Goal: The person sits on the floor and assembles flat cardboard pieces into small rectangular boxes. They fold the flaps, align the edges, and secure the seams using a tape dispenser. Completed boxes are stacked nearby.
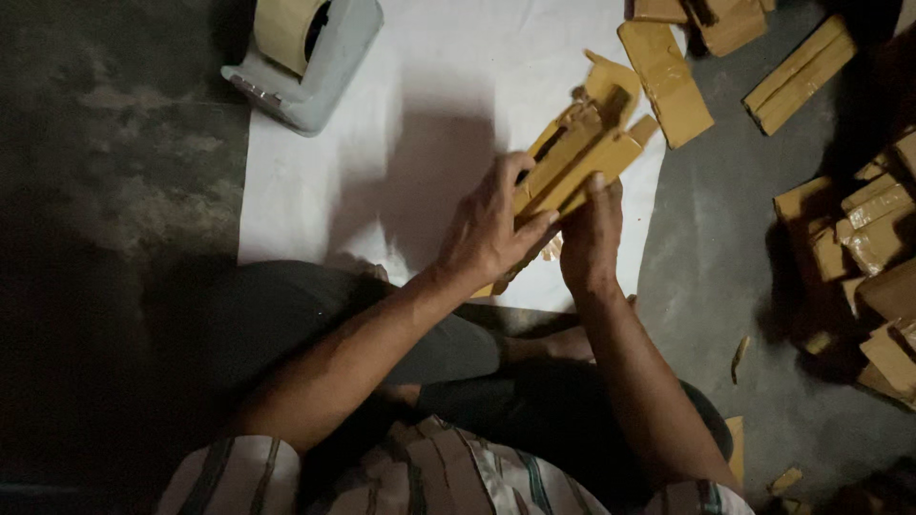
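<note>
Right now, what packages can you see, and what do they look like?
Held packet: yellow-brown, long, flat, gripped by left hand and right hand.
Flat packet: glossy yellow, lying on the white sheet.
Packet pile: brown blocks on the floor, right.
Tape dispenser: grey, top left.

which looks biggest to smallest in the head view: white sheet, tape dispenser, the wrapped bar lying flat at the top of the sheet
1. white sheet, by far the largest.
2. tape dispenser, partly cut off by the frame edge.
3. wrapped bar, smallest; all three sit at a similar distance on the floor.
</note>
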